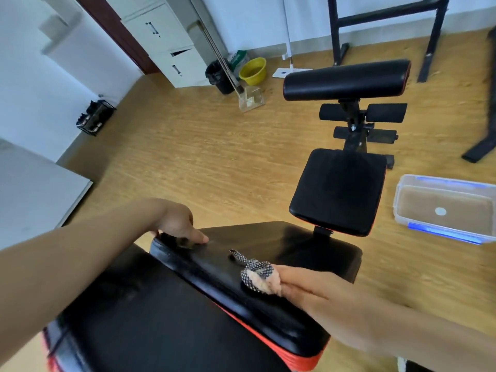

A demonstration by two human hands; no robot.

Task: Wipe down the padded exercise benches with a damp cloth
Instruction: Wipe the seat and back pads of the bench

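1. Progress: wiping under way on the near padded bench (268,245), at its black back pad. No clear wet streaks or sheen boundary visible on the vinyl, so share already wiped cannot be told.
2. Left to do, judged from layout: rest of this pad's length, the separate seat pad (339,189) beyond it, the upper roller pad (346,79) and small foam rollers (386,112) at the far end. No cloth near those parts.
3. Cloth (256,272): bunched, black-and-white checked weave with a pale pinkish side showing; one loose tail trailing across the pad toward the middle. Dampness not verifiable.
4. Right hand (308,284): grip closed around the bunched cloth, pressed down on the pad near its right-hand edge.
5. Left hand (178,224): no object held; fingers curled over the far left edge of the pad, thumb flat on top, apparently steadying the bench.
6. Pad surface: glossy black, red-orange trim along underside edge, some scuffing near the left hand.
7. Clear plastic tub (442,208) on the floor to the right, near the bench; contents unclear.
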